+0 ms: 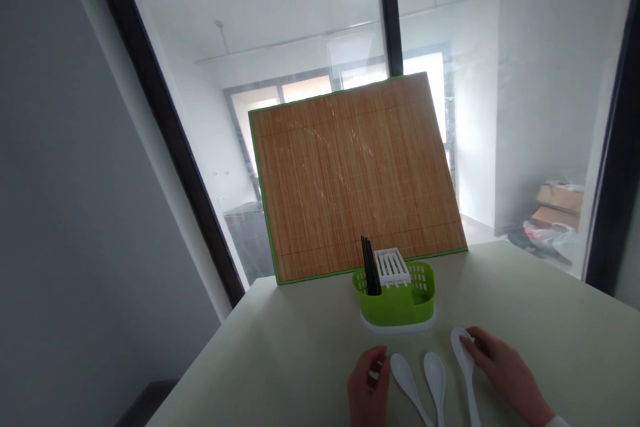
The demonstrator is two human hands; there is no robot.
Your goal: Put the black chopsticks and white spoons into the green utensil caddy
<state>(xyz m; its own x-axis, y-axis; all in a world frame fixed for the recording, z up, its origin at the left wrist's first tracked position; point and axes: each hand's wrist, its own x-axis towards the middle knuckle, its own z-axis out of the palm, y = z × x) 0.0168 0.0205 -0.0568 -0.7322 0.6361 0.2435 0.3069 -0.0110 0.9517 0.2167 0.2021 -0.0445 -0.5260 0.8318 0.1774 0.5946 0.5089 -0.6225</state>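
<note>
Three white spoons lie in a row near the table's front edge: a left spoon point(407, 380), a middle spoon point(435, 379) and a right spoon point(466, 363). My right hand point(500, 363) pinches the bowl of the right spoon between thumb and fingers. Beside the left spoon's bowl is my left hand point(369, 383), its fingers curled with a gap between them and nothing held. Behind the spoons stands a green basket point(395, 310) on a white base. Black chopsticks point(371, 270) stand upright in its left part, next to a white slotted rack point(393, 267).
A bamboo mat point(350, 180) with green edging leans upright at the back of the pale table point(290, 347), against a glass partition. Cardboard boxes point(560, 203) and plastic bags lie beyond the glass at the right.
</note>
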